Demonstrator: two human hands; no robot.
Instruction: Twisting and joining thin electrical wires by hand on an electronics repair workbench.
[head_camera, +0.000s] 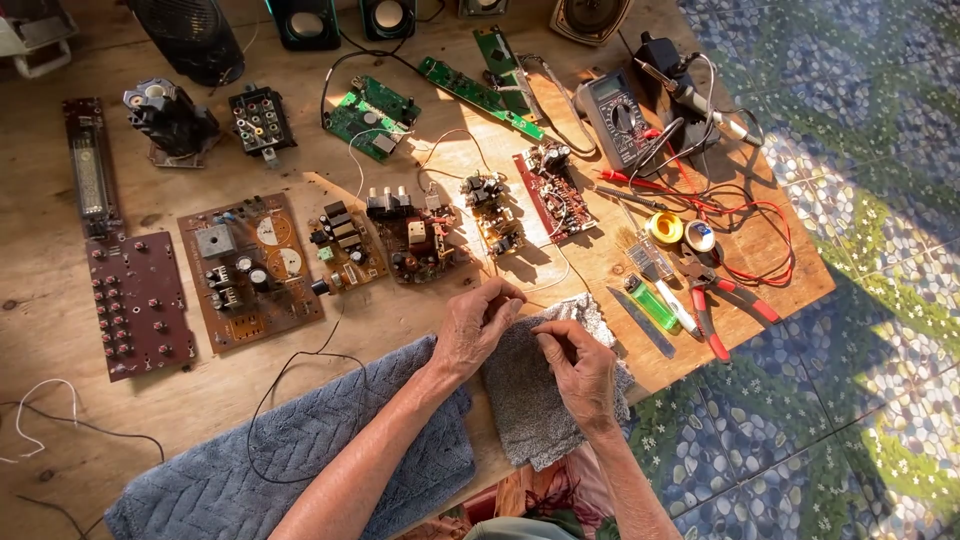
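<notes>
— What are the hands doing?

— The left hand (478, 325) and right hand (575, 365) meet over a small grey cloth (535, 400) at the wooden table's (400, 320) near edge. Both have fingertips pinched together; on what, I cannot tell, it is too small, perhaps a thin wire.

— And around them?

— A larger blue-grey towel (300, 450) lies under the left forearm. Beyond the hands, brown circuit boards (250, 270) sit in a row. To the right lie a green lighter (650, 300), red-handled pliers (720, 300) and a multimeter (615, 115).
</notes>
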